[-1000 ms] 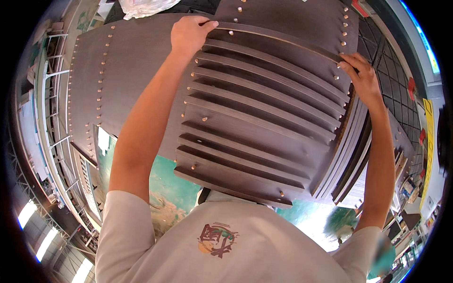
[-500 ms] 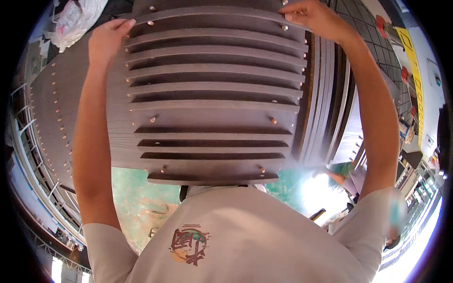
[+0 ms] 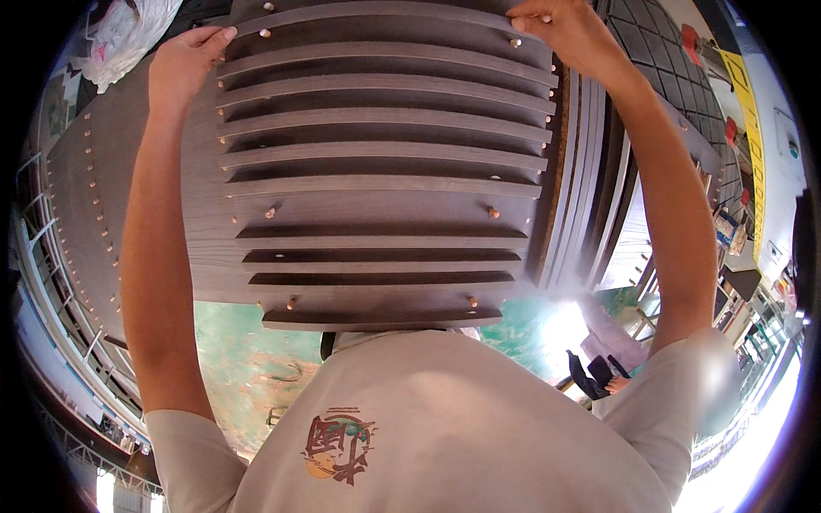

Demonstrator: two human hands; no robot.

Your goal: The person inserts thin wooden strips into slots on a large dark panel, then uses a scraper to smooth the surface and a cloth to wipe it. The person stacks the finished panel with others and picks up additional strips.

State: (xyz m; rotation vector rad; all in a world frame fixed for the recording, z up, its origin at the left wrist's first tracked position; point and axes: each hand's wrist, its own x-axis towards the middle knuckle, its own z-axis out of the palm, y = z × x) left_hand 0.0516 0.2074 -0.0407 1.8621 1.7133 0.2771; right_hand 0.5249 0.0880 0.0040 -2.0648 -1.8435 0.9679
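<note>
Head view: 1 dark strip (image 3: 376,11) is being finger-clamped by left hand (image 3: 182,68) and right hand (image 3: 571,38), near a plastic bag (image 3: 128,34), contents unclear.

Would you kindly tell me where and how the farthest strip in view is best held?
I would pinch it near both ends, one hand from each side: the strip is long, narrow and set crosswise, so two grips should steady it best. The left hand and right hand are near those ends; a peg close to the left end leaves fingers little room.
</note>
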